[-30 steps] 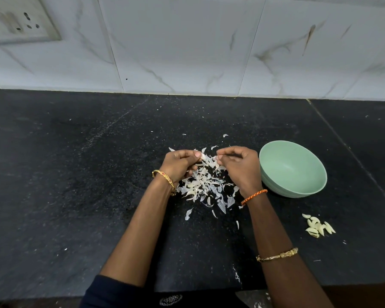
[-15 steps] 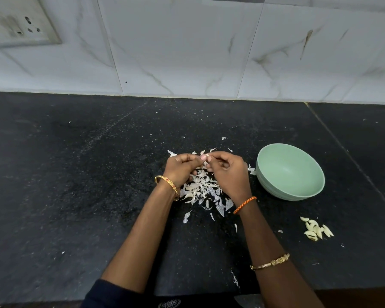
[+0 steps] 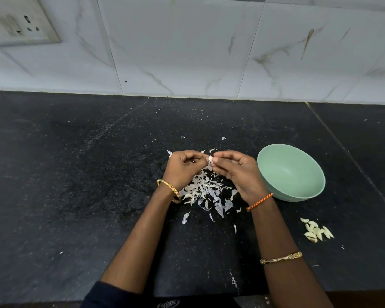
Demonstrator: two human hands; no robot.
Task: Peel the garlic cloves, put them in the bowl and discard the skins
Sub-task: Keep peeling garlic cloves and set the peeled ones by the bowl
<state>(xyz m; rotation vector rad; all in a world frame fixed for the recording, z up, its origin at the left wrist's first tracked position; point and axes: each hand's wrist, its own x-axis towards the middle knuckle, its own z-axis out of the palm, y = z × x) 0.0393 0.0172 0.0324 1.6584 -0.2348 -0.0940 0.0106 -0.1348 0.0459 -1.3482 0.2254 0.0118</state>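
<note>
Above the skins (image 3: pixel 206 190), both hands' fingers (image 3: pixel 201 157) now higher, still pinching one garlic clove (image 3: pixel 210 158) together.

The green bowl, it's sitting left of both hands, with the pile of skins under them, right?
Not quite. In the head view the green bowl sits right of both hands, beside the right hand. The skins do lie under them.

No text, label, brand, number or sign can be read anywhere in the view.
</note>
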